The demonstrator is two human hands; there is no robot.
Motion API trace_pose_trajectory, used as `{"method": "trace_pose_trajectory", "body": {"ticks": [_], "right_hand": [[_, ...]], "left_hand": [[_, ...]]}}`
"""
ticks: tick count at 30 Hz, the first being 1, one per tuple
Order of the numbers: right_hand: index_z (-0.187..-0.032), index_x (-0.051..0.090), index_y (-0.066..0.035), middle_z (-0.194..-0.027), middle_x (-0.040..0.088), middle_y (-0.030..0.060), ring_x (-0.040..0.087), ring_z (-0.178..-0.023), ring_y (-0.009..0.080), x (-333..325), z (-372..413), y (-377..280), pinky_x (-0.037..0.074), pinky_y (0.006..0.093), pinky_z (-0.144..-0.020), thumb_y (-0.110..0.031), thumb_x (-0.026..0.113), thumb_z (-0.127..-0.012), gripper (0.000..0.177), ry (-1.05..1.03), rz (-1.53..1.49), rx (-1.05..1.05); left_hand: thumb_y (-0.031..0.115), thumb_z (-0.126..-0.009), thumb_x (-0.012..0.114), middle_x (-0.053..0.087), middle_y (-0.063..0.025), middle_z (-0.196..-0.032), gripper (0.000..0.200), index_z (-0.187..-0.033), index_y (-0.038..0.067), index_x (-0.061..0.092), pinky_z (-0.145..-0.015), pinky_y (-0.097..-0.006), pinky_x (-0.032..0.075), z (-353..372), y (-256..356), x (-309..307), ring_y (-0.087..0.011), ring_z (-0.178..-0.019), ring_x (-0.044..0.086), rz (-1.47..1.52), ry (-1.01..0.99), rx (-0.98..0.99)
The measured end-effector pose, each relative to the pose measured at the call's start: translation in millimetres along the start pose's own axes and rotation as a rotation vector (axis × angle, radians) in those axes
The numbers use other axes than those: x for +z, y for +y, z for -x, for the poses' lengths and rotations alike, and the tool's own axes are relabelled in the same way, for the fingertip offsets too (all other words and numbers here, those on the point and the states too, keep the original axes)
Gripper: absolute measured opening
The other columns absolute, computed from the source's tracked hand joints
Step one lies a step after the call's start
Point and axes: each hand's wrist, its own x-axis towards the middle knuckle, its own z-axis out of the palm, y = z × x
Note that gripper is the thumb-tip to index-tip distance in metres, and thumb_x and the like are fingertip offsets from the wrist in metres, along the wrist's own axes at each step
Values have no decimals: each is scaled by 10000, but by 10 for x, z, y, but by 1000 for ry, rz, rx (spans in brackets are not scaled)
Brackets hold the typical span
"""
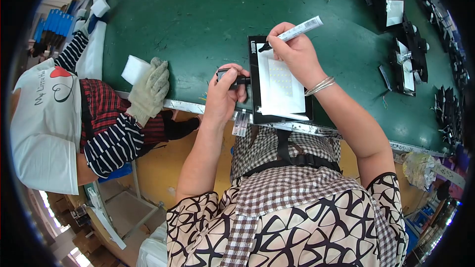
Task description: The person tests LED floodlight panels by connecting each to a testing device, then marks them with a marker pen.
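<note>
A black-framed flat lamp panel [280, 86] with a white face lies on the green table [198, 24] at its near edge. My right hand [295, 52] holds a white marker pen [292, 33] with its black tip on the panel's upper left corner. My left hand [223, 94] grips a black knob or bracket [236, 79] on the panel's left side, steadying it.
A co-worker in a striped sleeve sits at my left, a gloved hand [151, 89] resting on the table edge beside a white foam piece [134, 68]. More black lamp units [408, 64] and loose wires lie at the far right. A metal strip [183, 105] lines the table edge.
</note>
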Motion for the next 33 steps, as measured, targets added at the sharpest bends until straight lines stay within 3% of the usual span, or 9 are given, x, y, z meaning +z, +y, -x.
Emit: {"method": "trace_pose_trajectory", "body": {"ticks": [7,16,33], "right_hand": [[-803,560,-50,-635,498,-21,439,-581,66,124,-69,59,363,241,-524,-166,587,-829,122,-90,129,11],[-808,558,-47,-636,508,-7,457,-586,78,168,-30,36,375,247,-536,-174,585,-829,132,-175,202,-13],[-812,557,-41,-635,510,0,467,-586,83,213,-38,59,376,253,-524,-167,583,-830,130,-95,220,-57]], "left_hand": [[255,-899,530,607,-105,-931,247,-1007,34,535,-452,-236,390,16,16,33,-107,-581,496,9,45,-26],[256,-898,525,600,-113,-931,258,-1010,24,527,-451,-236,388,26,35,20,-107,-582,494,5,68,-33],[248,-899,524,600,-114,-939,251,-1013,24,530,-452,-238,375,30,26,8,-108,-581,488,4,76,-31]]}}
